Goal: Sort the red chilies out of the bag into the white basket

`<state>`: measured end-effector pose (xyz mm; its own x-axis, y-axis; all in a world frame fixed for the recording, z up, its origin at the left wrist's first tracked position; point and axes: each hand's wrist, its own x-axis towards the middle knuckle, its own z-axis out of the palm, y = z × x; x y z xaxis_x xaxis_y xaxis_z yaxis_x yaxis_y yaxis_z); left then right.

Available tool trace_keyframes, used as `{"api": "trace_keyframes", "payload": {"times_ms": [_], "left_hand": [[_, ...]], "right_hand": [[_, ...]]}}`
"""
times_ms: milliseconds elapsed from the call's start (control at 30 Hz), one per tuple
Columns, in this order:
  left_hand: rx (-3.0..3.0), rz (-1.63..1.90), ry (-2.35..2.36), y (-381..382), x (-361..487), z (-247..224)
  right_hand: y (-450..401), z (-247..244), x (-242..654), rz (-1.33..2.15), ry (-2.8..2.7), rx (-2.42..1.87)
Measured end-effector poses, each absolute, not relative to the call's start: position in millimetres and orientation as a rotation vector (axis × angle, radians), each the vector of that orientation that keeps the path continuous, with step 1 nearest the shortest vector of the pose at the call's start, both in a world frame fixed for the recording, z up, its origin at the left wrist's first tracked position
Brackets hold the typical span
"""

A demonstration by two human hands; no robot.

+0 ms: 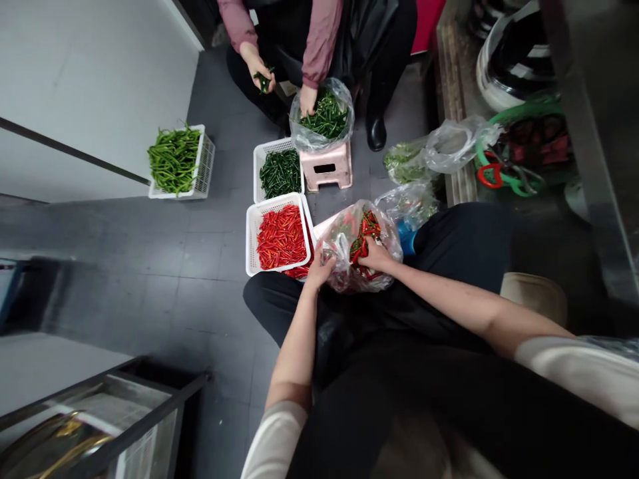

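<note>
A clear plastic bag (344,276) of red chilies with green stems (368,229) stands in front of my knees. My left hand (320,268) is closed at the bag's left edge, pinching the plastic. Inside the bag's mouth, my right hand (377,256) has its fingers closed around some of the chilies; its fingertips are partly hidden. Just left of the bag, a white basket (251,243) holds red chilies (282,236) without visible stems. More red chilies show beneath it.
Opposite, a co-worker's hands (262,74) handle green chilies over a bag (295,136) on a pink stool (327,169). White baskets of dark green chilies (280,174) and long green peppers (174,159) stand leftward. At right are bagged greens (407,163) and red-handled scissors (489,175).
</note>
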<state>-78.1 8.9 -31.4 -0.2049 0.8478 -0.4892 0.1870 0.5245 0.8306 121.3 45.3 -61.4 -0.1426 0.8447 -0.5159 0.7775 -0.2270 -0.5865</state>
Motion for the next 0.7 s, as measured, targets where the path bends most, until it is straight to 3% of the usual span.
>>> {"api": "trace_keyframes", "payload": {"times_ms": [200, 367, 567, 700], "left_hand": [[1.430, 0.882, 2.087, -7.2, -66.9, -5.9], [1.638, 0.864, 1.698, -13.1, -20.3, 3.5], [1.891, 0.656, 1.540, 6.3, 2.8, 1.2], [1.696, 0.562, 1.599, 13.8, -9.1, -5.9]], "right_hand": [[63.3, -38.7, 147.9, 1.946, -1.094, -1.567], [63.7, -31.6, 157.8, 2.274, -0.699, -1.206], [65.4, -22.5, 162.3, 2.364, -0.618, -1.113], [69.2, -14.7, 162.7, 2.283, -0.599, -1.192]]}}
